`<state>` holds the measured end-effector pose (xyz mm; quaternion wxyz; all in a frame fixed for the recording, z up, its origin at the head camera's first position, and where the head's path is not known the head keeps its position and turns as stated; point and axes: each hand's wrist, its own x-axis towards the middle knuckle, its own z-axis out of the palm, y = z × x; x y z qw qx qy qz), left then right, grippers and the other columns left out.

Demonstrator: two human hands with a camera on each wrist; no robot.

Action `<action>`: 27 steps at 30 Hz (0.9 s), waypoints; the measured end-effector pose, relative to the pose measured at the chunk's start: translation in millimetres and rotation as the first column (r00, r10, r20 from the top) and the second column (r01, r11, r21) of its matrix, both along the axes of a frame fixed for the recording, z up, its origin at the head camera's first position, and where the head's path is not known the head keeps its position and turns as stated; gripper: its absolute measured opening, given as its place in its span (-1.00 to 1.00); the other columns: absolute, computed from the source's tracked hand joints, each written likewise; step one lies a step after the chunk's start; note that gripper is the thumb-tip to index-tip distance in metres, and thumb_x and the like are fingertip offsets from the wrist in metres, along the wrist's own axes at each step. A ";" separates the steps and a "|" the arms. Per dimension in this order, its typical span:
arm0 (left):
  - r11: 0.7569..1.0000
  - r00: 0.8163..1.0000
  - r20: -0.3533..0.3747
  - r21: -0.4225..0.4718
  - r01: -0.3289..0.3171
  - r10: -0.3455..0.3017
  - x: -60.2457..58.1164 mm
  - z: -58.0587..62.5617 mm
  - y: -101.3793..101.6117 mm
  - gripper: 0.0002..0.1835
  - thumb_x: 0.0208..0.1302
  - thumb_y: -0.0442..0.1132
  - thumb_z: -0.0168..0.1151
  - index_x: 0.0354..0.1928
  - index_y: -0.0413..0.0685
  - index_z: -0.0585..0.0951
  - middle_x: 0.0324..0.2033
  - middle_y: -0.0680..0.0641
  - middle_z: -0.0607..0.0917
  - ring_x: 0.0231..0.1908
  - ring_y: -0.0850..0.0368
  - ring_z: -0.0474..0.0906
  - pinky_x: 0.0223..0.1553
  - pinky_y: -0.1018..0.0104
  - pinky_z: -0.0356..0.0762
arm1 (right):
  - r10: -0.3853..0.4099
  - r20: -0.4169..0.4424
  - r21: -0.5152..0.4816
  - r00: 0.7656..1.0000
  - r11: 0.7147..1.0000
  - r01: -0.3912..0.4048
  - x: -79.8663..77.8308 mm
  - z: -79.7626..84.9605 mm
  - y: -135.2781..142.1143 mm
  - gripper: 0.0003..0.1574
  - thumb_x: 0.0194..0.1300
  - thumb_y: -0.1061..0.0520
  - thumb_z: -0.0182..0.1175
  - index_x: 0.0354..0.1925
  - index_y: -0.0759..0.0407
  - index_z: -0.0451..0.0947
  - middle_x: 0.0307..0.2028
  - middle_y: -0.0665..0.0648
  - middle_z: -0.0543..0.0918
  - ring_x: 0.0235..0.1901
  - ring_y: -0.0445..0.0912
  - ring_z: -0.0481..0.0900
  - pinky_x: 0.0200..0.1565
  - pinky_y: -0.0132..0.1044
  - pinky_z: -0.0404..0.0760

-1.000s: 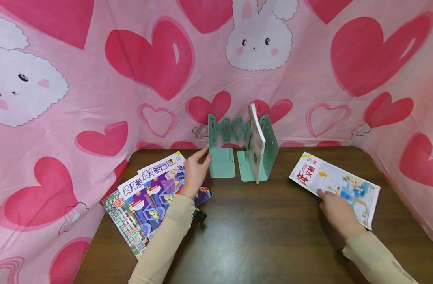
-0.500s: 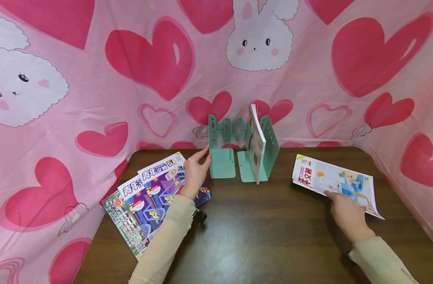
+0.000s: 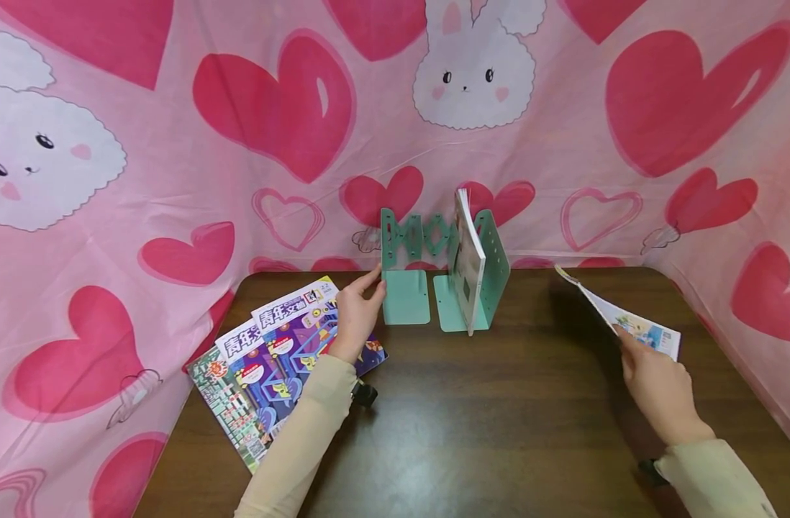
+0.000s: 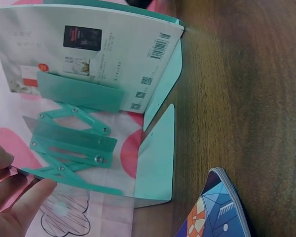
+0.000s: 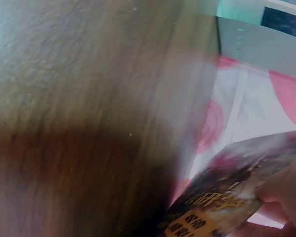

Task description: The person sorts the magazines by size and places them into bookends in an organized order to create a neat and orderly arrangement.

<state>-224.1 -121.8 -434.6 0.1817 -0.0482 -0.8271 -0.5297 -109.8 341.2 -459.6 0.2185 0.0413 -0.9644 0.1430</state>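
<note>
My left hand (image 3: 358, 309) pinches the left end plate of a green expandable bookend (image 3: 406, 296), its thumb and fingers on either side in the left wrist view. A magazine (image 3: 468, 266) stands upright in the bookend's right section, its back cover (image 4: 89, 54) showing in the left wrist view. At the right, my right hand (image 3: 660, 392) grips another magazine (image 3: 647, 332) by its near edge. That magazine is tilted up on edge, and a dark cover with yellow characters (image 5: 212, 202) shows in the blurred right wrist view.
Several overlapping magazines (image 3: 272, 367) lie on the brown table (image 3: 486, 432) at the left, beside my left forearm. A pink cloth with hearts and rabbits (image 3: 369, 129) hangs close behind the bookend and along both sides.
My right hand has lifted the magazine and turned it from lying flat to standing on edge, shifting slightly right. My left hand and the bookend have stayed put.
</note>
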 end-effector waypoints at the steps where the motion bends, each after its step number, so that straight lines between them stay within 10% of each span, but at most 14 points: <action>1: 1.000 1.000 0.000 0.000 -0.001 0.001 0.1 0.0 0.1 -0.57 0.44 -0.30 0.33 0.32 -0.05 0.64 0.22 -0.11 0.68 0.24 -0.05 0.62 0.07 0.05 0.69 | 0.001 -0.030 -0.014 1.000 1.000 -0.002 -0.1 0.9 0.7 -0.52 0.29 0.40 0.21 0.18 0.25 0.53 -0.31 0.62 0.61 -0.60 0.55 0.46 -0.67 0.40 0.31; 8: 1.000 1.000 -0.013 -0.003 0.005 -0.005 0.6 0.1 -0.7 -0.57 0.45 -0.29 0.32 0.32 -0.11 0.63 0.22 -0.13 0.68 0.24 -0.07 0.62 0.07 0.04 0.69 | -0.079 -0.153 -0.188 0.985 0.981 0.049 1.4 5.1 1.8 -0.63 0.30 0.36 0.21 0.08 0.30 0.64 -0.44 0.49 0.67 -0.55 0.47 0.53 -0.45 0.49 0.32; 12: 1.000 1.000 -0.014 -0.010 0.005 -0.006 0.7 0.4 -1.4 -0.57 0.46 -0.27 0.31 0.32 -0.08 0.63 0.23 -0.12 0.68 0.24 -0.05 0.62 0.02 0.11 0.71 | -0.175 -0.206 -0.313 0.963 0.944 0.105 4.2 10.5 -2.7 -0.59 0.33 0.31 0.22 0.12 0.19 0.70 -0.49 0.34 0.70 -0.59 -0.24 0.50 -0.37 0.22 0.40; 16: 1.000 1.000 -0.005 -0.012 -0.003 0.003 0.9 0.3 -1.4 -0.57 0.46 -0.26 0.32 0.33 -0.02 0.63 0.23 -0.09 0.68 0.18 -0.02 0.66 -0.25 0.36 0.68 | -0.240 -0.233 -0.410 0.942 0.903 0.129 7.2 16.8 -8.5 -0.55 0.38 0.26 0.20 0.18 0.06 0.72 -0.46 -0.43 0.67 -0.41 -0.75 0.25 -0.26 -0.20 0.41; 19: 1.000 1.000 -0.003 -0.010 -0.004 0.004 1.0 -0.6 -1.1 -0.57 0.46 -0.26 0.32 0.33 -0.02 0.63 0.23 -0.10 0.68 -0.07 -0.04 0.74 -0.53 0.47 0.44 | -0.241 -0.263 -0.462 0.934 0.881 0.097 10.2 20.4 -12.1 -0.56 0.41 0.25 0.18 0.19 0.08 0.71 -0.37 -0.82 0.39 -0.36 -0.78 0.29 -0.22 -0.52 0.35; 27: 1.000 1.000 -0.014 -0.006 0.000 0.000 -0.4 -2.1 -0.3 -0.57 0.45 -0.27 0.33 0.33 -0.04 0.63 0.21 -0.15 0.68 -0.76 0.14 0.26 -0.69 0.43 0.23 | -0.214 -0.286 -0.528 0.934 0.849 0.032 21.4 33.2 -28.0 -0.54 0.44 0.29 0.15 0.24 0.12 0.69 -0.25 -0.78 0.49 -0.40 -0.73 0.44 -0.29 -0.77 0.30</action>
